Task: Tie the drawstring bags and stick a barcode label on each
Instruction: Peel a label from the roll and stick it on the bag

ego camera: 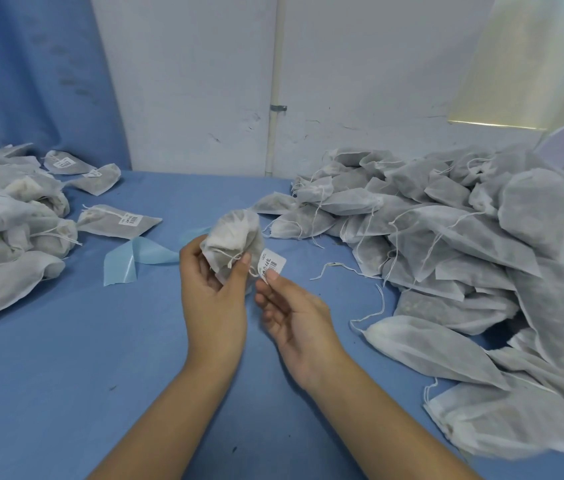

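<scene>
Bag [235, 237] first: I hold it up over the middle of the blue worktop [100, 358], and its string [230, 255] looks tied. The label [273, 264] is not stuck on yet. I think that comes next. My left hand [214, 299] curls round the bag. My right hand [294, 317] pinches the label by its edge, just beside the bag. Labelled bags [117, 221] lie on the left; a big pile [464, 237] waits on the right.

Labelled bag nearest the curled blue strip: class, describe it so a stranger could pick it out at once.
Find the heap of bags on the left of the blue table. Just right of it, behind the curled blue strip, one flat bag lies with its tied neck towards the heap. Two other labelled bags lie further back, by the curtain.
</scene>
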Demonstrator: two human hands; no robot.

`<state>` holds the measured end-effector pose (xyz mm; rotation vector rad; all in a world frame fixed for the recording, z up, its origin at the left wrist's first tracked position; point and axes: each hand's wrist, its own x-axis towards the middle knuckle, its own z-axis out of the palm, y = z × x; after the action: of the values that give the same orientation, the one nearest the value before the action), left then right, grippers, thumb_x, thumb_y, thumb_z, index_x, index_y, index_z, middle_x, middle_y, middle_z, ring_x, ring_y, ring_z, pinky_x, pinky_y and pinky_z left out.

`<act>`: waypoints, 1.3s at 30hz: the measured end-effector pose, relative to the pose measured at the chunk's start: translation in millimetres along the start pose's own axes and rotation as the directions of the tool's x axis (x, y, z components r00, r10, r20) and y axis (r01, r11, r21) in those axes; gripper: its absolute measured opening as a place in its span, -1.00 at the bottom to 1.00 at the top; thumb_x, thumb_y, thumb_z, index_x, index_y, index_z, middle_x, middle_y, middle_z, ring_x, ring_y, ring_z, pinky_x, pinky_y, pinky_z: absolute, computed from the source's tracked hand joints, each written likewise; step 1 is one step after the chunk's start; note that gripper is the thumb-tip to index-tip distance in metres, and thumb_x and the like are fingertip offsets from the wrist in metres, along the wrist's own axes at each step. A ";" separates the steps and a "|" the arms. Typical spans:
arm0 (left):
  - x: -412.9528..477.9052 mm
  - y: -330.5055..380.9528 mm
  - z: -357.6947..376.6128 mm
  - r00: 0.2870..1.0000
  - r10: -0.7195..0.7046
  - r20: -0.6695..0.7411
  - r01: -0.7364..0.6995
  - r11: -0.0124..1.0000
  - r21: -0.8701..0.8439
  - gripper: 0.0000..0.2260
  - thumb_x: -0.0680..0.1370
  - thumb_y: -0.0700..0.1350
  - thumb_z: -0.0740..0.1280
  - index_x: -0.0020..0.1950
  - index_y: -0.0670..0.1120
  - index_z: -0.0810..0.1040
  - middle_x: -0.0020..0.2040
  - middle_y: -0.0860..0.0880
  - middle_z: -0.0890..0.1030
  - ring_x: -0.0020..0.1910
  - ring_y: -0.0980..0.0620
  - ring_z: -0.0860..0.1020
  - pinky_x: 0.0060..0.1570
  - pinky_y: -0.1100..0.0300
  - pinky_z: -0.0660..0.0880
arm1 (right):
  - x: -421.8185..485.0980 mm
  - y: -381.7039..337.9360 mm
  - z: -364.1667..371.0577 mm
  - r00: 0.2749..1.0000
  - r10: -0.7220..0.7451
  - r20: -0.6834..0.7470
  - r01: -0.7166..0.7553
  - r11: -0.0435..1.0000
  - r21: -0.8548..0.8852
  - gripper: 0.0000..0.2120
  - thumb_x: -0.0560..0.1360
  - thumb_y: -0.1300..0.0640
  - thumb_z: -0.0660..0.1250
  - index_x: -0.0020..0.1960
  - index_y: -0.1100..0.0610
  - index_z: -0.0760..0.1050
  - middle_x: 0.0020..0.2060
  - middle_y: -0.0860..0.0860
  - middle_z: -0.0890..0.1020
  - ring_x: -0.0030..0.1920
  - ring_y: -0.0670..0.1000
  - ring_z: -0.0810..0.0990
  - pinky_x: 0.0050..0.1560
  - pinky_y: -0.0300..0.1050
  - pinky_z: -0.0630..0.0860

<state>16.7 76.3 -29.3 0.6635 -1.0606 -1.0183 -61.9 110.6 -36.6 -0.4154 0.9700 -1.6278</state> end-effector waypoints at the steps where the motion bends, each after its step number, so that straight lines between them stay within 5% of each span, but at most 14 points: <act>1: -0.3 0.1 0.2 1.000 0.001 0.000 -0.001 1.000 -0.002 -0.69 0.50 -0.35 0.35 0.09 -0.01 0.40 0.03 0.03 0.58 -0.04 0.28 0.58 -0.06 0.42 0.47 | 0.3 0.8 -0.2 1.000 0.006 0.001 -0.006 1.000 -0.008 -0.92 0.47 0.21 0.41 -0.19 0.17 0.64 -0.29 0.06 0.69 -0.36 -0.09 0.63 -0.40 -0.35 0.48; 8: -1.8 -1.3 2.1 1.000 -0.002 0.000 0.002 1.000 0.010 -0.72 0.50 -0.30 0.38 0.05 0.01 0.40 0.03 -0.01 0.58 -0.01 0.16 0.59 -0.01 0.31 0.53 | -1.7 5.8 0.9 0.997 0.018 0.076 -0.003 0.982 -0.188 -0.87 0.50 0.07 0.39 -0.13 0.12 0.61 -0.23 0.05 0.71 -0.30 -0.11 0.64 -0.33 -0.34 0.45; 14: 6.2 -0.4 -3.4 0.998 -0.046 0.035 0.046 0.999 0.007 -0.81 0.50 -0.24 0.39 0.00 -0.02 0.46 -0.17 0.12 0.63 -0.19 0.22 0.61 -0.22 0.38 0.50 | -2.3 -0.4 2.1 0.998 0.000 0.059 0.023 0.921 -0.388 -0.77 0.49 -0.06 0.38 -0.16 0.10 0.57 -0.27 0.03 0.71 -0.29 -0.08 0.65 -0.35 -0.31 0.46; 18: 13.4 0.8 -8.6 0.987 -0.137 0.090 0.135 0.991 0.022 -0.87 0.50 -0.18 0.40 0.01 0.00 0.54 -0.22 0.15 0.67 -0.24 0.23 0.62 -0.29 0.39 0.51 | 2.1 1.6 -1.3 0.984 -0.170 -0.044 0.125 0.855 -0.503 -0.56 0.37 -0.04 0.51 0.16 0.03 0.43 0.05 -0.11 0.58 -0.02 -0.17 0.61 -0.06 -0.24 0.55; 21: 14.8 -1.4 -12.2 0.947 -0.257 0.192 0.253 0.966 0.045 -0.92 0.44 -0.04 0.44 -0.09 0.02 0.65 -0.21 0.08 0.70 -0.25 0.18 0.64 -0.32 0.37 0.51 | 5.7 -1.7 -5.3 0.965 -0.254 0.060 0.254 0.859 -0.444 -0.49 0.40 0.22 0.49 0.27 0.00 0.38 0.15 -0.03 0.57 0.07 -0.12 0.61 0.00 -0.30 0.53; 23: 15.0 -4.9 -13.4 0.904 -0.312 0.291 0.319 0.947 0.025 -0.79 0.37 0.09 0.49 -0.05 0.06 0.68 -0.09 0.01 0.71 -0.11 0.06 0.66 -0.15 0.25 0.57 | 8.1 -5.3 -6.9 0.963 -0.251 0.100 0.269 0.914 -0.305 -0.53 0.42 0.34 0.43 0.26 0.09 0.43 0.11 0.10 0.63 0.04 0.03 0.65 0.01 -0.17 0.57; 25: 13.2 -7.4 -13.6 0.868 -0.328 0.373 0.358 0.934 -0.013 -0.68 0.35 0.11 0.49 0.07 0.05 0.66 0.04 -0.04 0.68 0.05 -0.03 0.64 0.06 0.12 0.56 | 10.7 -8.7 -8.7 0.967 -0.227 0.111 0.242 0.961 -0.135 -0.57 0.42 0.38 0.40 0.26 0.21 0.45 0.04 0.14 0.65 -0.03 0.06 0.66 -0.03 -0.13 0.58; 28: 5.9 -11.7 -11.7 0.839 -0.338 0.426 0.367 0.930 0.014 -0.66 0.33 0.09 0.50 0.06 0.04 0.67 0.05 -0.03 0.69 0.07 0.01 0.64 0.11 0.13 0.56 | 14.4 -12.2 -13.3 0.969 -0.212 0.129 0.213 0.977 0.007 -0.62 0.41 0.35 0.37 0.22 0.37 0.47 -0.04 0.20 0.63 -0.03 0.11 0.62 0.01 -0.09 0.57; 31: -0.8 -14.3 -9.0 0.880 -0.354 0.318 0.318 0.934 0.162 -0.67 0.30 0.18 0.46 -0.07 0.01 0.69 -0.15 0.00 0.70 -0.17 0.11 0.64 -0.09 0.13 0.54 | 16.9 -9.5 -18.2 0.968 -0.218 0.128 0.219 0.976 0.002 -0.63 0.37 0.32 0.39 0.17 0.33 0.47 -0.05 0.23 0.62 -0.01 0.17 0.59 0.02 0.02 0.53; 34: -4.5 -14.6 -7.1 0.898 -0.331 0.289 0.231 0.915 0.332 -0.50 0.37 0.29 0.25 -0.11 -0.14 0.59 -0.45 -0.08 0.51 -0.48 0.07 0.43 -0.42 0.25 0.39 | 17.3 -4.6 -17.3 0.961 -0.226 0.162 0.233 0.972 -0.021 -0.58 0.34 0.26 0.47 0.15 0.28 0.45 -0.07 0.23 0.60 -0.08 0.19 0.57 -0.12 0.05 0.49; 39: -10.4 -11.3 -1.2 0.908 -0.324 0.266 0.259 0.932 0.252 -0.63 0.58 0.16 0.13 -0.11 -0.10 0.53 -0.51 0.05 0.44 -0.54 0.12 0.35 -0.57 0.30 0.25 | 15.0 0.5 -16.1 0.921 -0.355 0.163 0.389 0.873 -0.295 -0.74 0.46 -0.03 0.40 0.03 0.13 0.52 -0.29 -0.01 0.61 -0.35 -0.06 0.54 -0.34 -0.20 0.47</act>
<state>12.5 81.2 -43.3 0.8787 -1.3807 -1.3098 -77.5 102.7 -50.0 -0.9533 1.1305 -1.7694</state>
